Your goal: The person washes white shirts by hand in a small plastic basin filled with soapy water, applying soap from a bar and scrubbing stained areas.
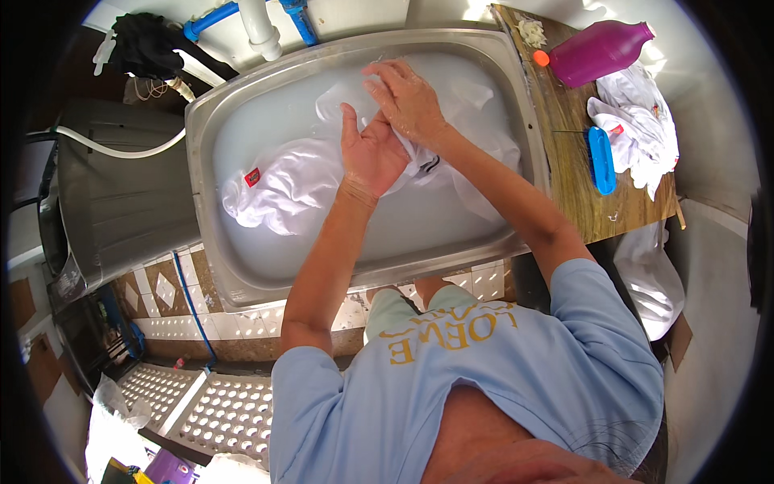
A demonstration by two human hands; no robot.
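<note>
A white garment [282, 181] with a small red tag lies soaking in milky water inside a steel sink [242, 282]. My left hand [369, 155] lies palm up under a fold of the wet cloth near the sink's middle. My right hand [409, 98] presses down on the same fold from above, fingers spread and pointing left. The cloth is pinched between the two hands.
To the right a wooden board [572, 185] holds a purple bottle [601, 50] with an orange cap, a blue brush [601, 159] and more white cloth [641, 133]. White and blue pipes [260, 24] stand behind the sink. A grey tub [121, 202] sits at the left.
</note>
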